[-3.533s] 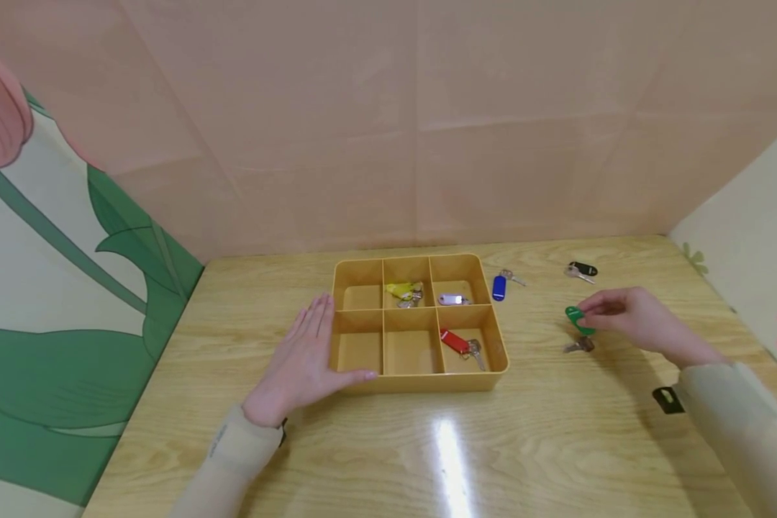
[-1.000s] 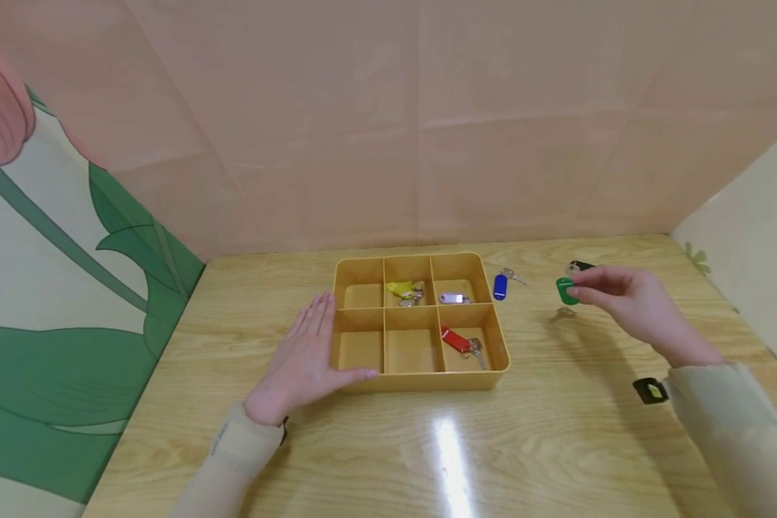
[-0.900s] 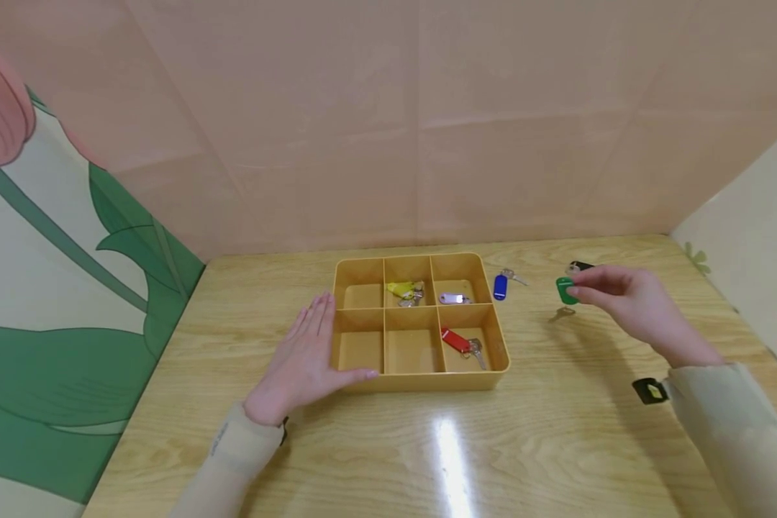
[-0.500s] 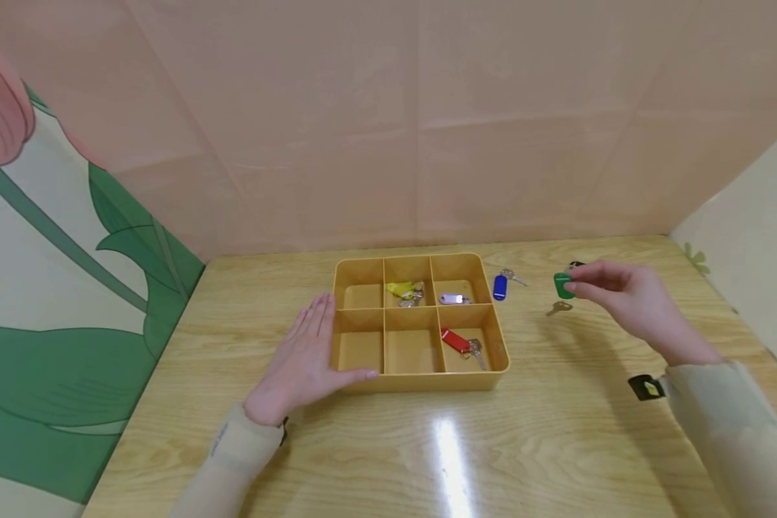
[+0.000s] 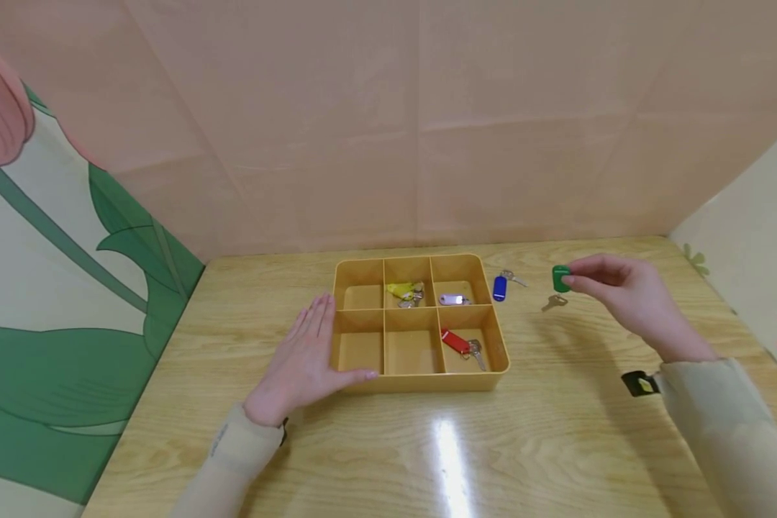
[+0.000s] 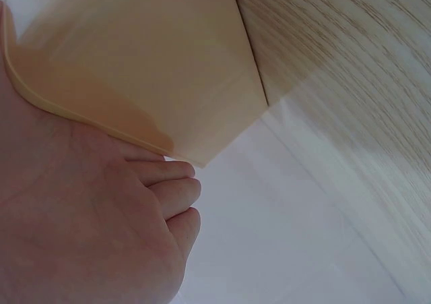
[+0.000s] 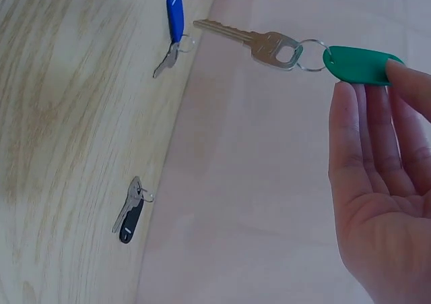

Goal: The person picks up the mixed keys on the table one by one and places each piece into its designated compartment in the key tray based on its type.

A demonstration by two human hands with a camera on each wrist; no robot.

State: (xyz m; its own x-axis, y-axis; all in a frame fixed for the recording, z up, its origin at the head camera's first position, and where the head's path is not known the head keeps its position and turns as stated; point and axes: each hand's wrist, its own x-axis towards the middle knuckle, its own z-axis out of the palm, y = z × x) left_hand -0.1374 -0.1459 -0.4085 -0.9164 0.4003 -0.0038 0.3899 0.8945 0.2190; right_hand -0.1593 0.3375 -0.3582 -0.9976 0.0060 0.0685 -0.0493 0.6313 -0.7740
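My right hand [image 5: 631, 302] pinches a green key tag [image 5: 560, 279] between thumb and fingers, raised over the right of the table. A key [image 7: 273, 50] hangs from its ring. With straight fingers, my left hand [image 5: 294, 367] lies along the left side of a yellow-tan six-compartment tray [image 5: 421, 383], the thumb over its front edge. A yellow key tag [image 5: 399, 290] is in the back middle compartment and a pale lilac one [image 5: 452, 298] in the back right. The front right compartment holds a red key tag [image 5: 455, 341] with its key.
A blue key tag [image 5: 500, 288] with a key lies on the wooden table [image 5: 362, 453], just right of the tray. Farther right is a black key tag [image 7: 131, 224] with its key, hidden behind the right hand in the head view. A pinkish covering [image 5: 311, 144] rises behind the table.
My right hand has lifted the green key tag with its key from low over the table, moving up and slightly left, and now hides the black tag. Left hand and tray have stayed put.
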